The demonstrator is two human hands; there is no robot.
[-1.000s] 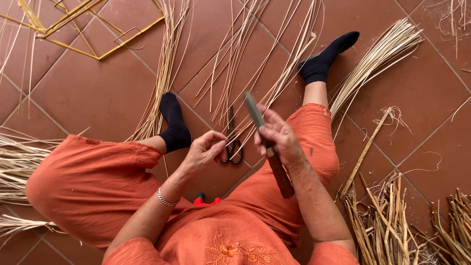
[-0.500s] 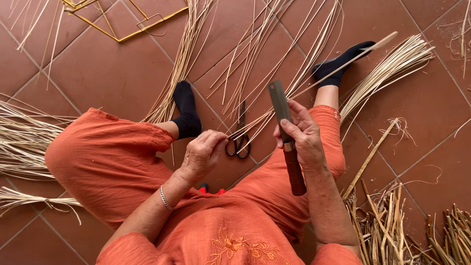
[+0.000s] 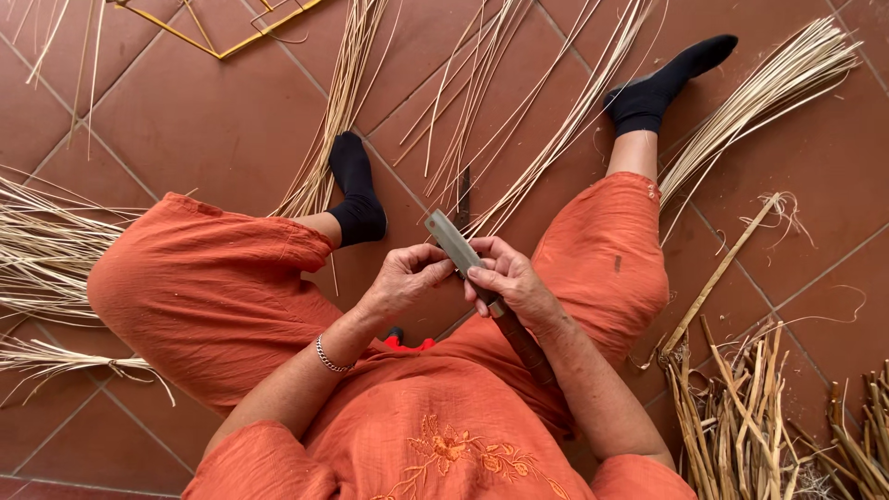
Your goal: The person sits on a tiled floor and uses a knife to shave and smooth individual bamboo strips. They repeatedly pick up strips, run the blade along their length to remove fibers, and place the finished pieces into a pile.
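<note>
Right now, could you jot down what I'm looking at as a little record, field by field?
Setting: person seated on a red tiled floor
Right hand: grips a knife with a flat grey blade and dark handle
Left hand: fingertips at the blade
Between the legs: long pale split canes fanned out
Far right: heap of rough stalks
Top left: yellow frame
Clothing: orange outfit, black socks

You only had the one head cam, pointed straight down, pretty close over your lap, hands, legs and the tiled floor (image 3: 213, 120).
</note>
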